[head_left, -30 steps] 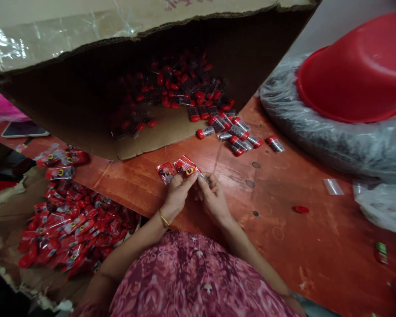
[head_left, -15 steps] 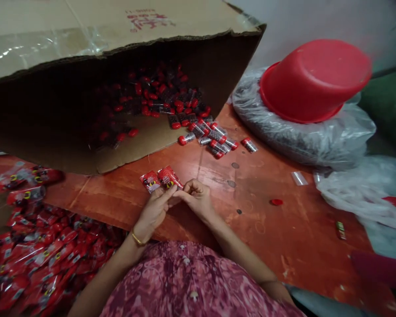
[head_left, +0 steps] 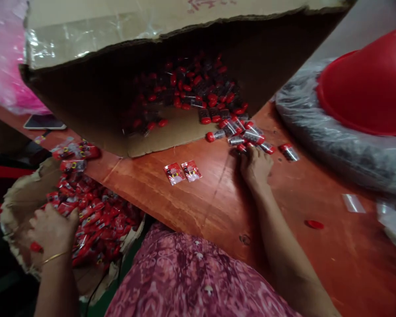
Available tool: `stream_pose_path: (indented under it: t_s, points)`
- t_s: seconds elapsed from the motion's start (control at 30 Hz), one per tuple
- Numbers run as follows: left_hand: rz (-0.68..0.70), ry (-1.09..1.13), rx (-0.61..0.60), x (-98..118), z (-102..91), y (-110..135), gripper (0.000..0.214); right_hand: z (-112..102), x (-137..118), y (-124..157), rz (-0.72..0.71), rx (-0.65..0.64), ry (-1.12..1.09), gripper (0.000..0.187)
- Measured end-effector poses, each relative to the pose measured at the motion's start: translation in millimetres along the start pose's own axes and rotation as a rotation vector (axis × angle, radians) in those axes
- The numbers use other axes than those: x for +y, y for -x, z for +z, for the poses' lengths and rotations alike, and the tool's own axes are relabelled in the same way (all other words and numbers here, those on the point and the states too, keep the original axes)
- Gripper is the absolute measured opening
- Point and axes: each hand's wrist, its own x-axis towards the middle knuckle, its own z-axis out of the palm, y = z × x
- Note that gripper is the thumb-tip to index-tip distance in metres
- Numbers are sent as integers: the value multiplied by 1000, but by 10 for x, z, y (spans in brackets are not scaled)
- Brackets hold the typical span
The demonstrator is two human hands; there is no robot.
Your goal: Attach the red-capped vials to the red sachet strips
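My left hand (head_left: 54, 231) is over a sack-like carton (head_left: 18, 198) heaped with red packets (head_left: 95, 215); its fingers are spread. A red-tipped piece (head_left: 36, 247) shows beside its wrist. On the table, my right hand (head_left: 256, 166) reaches the near edge of a loose pile of small clear tubes with red caps (head_left: 229, 127). Its fingers are curled down over a red-capped tube (head_left: 241, 148), with the fingertips partly hidden. Two flat red printed packets (head_left: 174, 173) lie side by side between my hands.
A large cardboard box (head_left: 102, 53) lies on its side, with many tubes inside. At right, a red tub (head_left: 366, 88) rests on a plastic-wrapped bundle (head_left: 300, 132). A red cap (head_left: 314, 224), a clear tube (head_left: 353, 203) and a phone (head_left: 45, 122) are on the table (head_left: 191, 207).
My hands have parted from in front of me. The left has moved left over the carton; the right has moved forward to the tubes. The view has shifted left.
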Motion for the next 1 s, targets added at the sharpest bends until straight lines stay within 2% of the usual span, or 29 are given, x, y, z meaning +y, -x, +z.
stream_pose_path:
  t_s: [0.07, 0.13, 0.2, 0.27, 0.33, 0.4, 0.47, 0.57, 0.8, 1.0]
  points:
    - [144, 156, 185, 163, 141, 86, 32, -30, -77, 129, -60, -4, 12, 37]
    - [346, 388, 182, 525, 353, 220, 30, -89, -195, 265, -129, -32, 26, 37]
    - [565, 542, 32, 992, 575, 388, 24, -139, -309, 399, -183, -59, 47, 37]
    - [730, 609, -135, 1448, 773, 564, 20, -168, -387, 530, -217, -74, 75, 36]
    - [885, 546, -249, 1801, 936, 704, 24, -191, -417, 651, -236, -67, 92, 38]
    - [990, 349, -295, 2012, 1062, 782, 27, -229, -413, 748, -248, -54, 82, 40]
    - [1042, 148, -270, 2093, 1151, 802, 25, -288, -414, 809, -250, -36, 29, 38]
    - [1075, 26, -175, 2077, 1224, 782, 28, -385, -503, 826, -265, 0, -114, 29]
    - [1070, 31, -113, 2038, 1265, 814, 34, -413, -941, 757, -344, -5, -352, 18]
    - [1071, 34, -132, 2051, 1271, 832, 35, -359, -938, 782, -300, -20, -401, 16]
